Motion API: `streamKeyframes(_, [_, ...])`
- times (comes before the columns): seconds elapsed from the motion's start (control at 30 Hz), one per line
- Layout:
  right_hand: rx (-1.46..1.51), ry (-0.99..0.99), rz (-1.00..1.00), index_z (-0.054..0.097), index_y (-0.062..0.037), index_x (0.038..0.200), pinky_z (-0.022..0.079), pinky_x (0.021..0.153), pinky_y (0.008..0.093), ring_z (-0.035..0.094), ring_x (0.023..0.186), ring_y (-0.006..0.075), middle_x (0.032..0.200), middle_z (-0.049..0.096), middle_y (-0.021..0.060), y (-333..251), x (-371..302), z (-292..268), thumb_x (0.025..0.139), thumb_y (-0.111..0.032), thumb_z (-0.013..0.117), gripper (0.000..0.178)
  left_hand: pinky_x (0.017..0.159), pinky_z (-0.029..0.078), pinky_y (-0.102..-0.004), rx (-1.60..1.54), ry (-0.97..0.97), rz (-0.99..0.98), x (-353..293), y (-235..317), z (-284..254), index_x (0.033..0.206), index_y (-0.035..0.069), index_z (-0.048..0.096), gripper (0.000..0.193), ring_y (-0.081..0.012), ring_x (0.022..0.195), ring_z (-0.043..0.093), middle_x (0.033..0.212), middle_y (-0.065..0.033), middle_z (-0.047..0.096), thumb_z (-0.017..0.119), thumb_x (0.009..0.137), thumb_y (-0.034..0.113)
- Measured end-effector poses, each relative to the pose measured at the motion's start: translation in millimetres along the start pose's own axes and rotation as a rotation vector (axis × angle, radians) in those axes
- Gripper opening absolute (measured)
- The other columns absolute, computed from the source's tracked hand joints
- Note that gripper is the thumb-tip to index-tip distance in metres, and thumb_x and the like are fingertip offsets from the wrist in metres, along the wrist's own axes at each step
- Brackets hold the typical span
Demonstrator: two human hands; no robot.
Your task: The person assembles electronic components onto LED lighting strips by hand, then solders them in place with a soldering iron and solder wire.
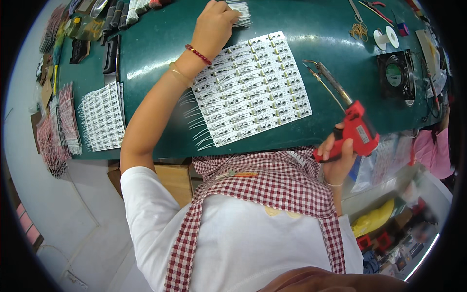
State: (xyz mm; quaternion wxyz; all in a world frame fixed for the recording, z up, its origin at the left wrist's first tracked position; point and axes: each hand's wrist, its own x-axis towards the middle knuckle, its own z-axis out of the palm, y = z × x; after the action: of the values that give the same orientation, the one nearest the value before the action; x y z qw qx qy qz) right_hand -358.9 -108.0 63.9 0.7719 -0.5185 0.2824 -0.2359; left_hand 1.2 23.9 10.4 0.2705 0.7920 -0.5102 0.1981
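Observation:
My right hand is wrapped round the grip of a red soldering gun. The gun's metal barrel and thin feed tube point up and left, the tip just off the right edge of a white circuit board panel. Rows of small parts cover the panel, and white wires stick out along its left edge. Beyond the panel, my left hand reaches to a bundle of loose white wires, its fingers closed at the bundle's left side. How many wires the fingers pinch is hidden.
More wired panels lie stacked at the left, beside bundles of red and white wires. On the right are a black fan, a white spool, rubber bands and red-handled pliers. The green table ends before my apron.

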Motion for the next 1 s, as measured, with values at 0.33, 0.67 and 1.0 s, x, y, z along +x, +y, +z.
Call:
streamKeyframes(0.33, [-0.170, -0.050, 0.035, 0.046, 0.0021, 0.123, 0.048, 0.056, 0.0293, 0.051, 0.052, 0.0145, 0.066, 0.053, 0.0077, 10, -13, -17, 0.089, -0.052, 0.059, 0.065, 0.063, 0.049, -0.0349, -0.345, -0.205, -0.133, -58, 105, -56, 0.088, 0.006, 0.069, 0.020, -0.0260, 0.073, 0.058, 0.078, -0.0072, 0.058, 0.063, 0.071, -0.002])
streamKeyframes(0.67, [-0.258, -0.202, 0.197, 0.048, 0.0042, 0.124, 0.044, 0.051, 0.0265, 0.051, 0.053, 0.0135, 0.067, 0.055, 0.0081, 21, -26, -42, 0.087, -0.047, 0.065, 0.066, 0.057, 0.046, -0.0302, -0.174, -0.252, 0.072, -89, 134, -56, 0.104, 0.002, 0.067, 0.034, -0.0196, 0.068, 0.055, 0.078, -0.0056, 0.056, 0.063, 0.070, 0.000])
streamKeyframes(1.0, [-0.451, -0.265, 0.167, 0.055, 0.0019, 0.106, 0.039, 0.052, 0.0234, 0.050, 0.055, 0.0108, 0.069, 0.055, 0.0050, 30, -29, -41, 0.090, -0.041, 0.064, 0.046, 0.058, 0.045, -0.0319, -0.124, -0.299, 0.074, -84, 139, -54, 0.103, 0.001, 0.067, 0.033, -0.0204, 0.069, 0.052, 0.076, -0.0064, 0.050, 0.062, 0.070, 0.000])
